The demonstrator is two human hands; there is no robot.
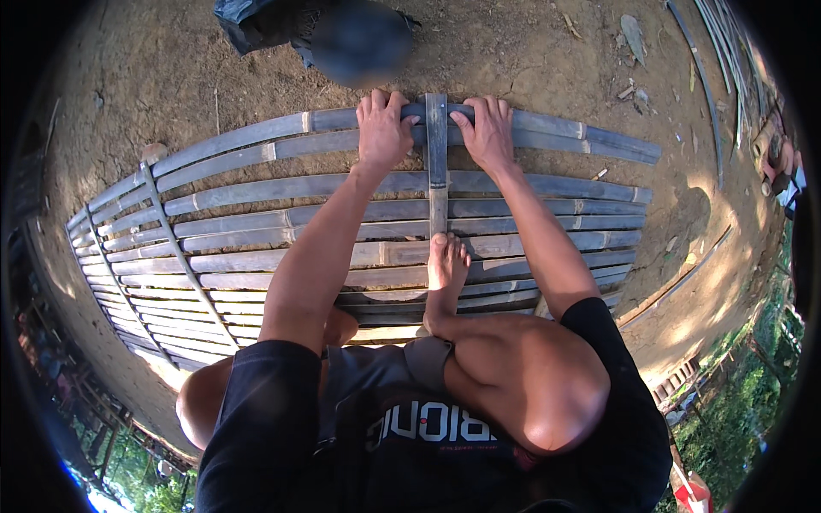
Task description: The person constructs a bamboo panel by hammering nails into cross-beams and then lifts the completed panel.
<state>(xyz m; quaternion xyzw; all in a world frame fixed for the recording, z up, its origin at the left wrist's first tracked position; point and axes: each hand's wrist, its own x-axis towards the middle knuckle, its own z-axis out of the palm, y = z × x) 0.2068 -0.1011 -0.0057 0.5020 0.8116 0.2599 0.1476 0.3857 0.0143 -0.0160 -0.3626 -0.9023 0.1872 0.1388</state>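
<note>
A slatted bamboo panel (pixel 248 239) lies flat on the bare ground (pixel 256 85), widening in the view toward the left, with the person bent over it. Both arms reach to its far edge. The left hand (pixel 385 132) clasps the outermost slat (pixel 333 120) just left of a short crosspiece (pixel 437 158), its fingers bent over the far side and its thumb pointing inward. The right hand (pixel 487 132) has a matching grip on the same slat just right of the crosspiece, thumb also turned inward; the fingers' undersides are hidden. The crosspiece lies across the slats between the hands, and the bare right foot (pixel 446 274) rests at its near end. Two dark binding strips (pixel 176 231) cross the panel's left part. Beyond it lies black plastic (pixel 248 23); a dry leaf (pixel 633 38) and loose strips (pixel 723 43) lie at the upper right.
</note>
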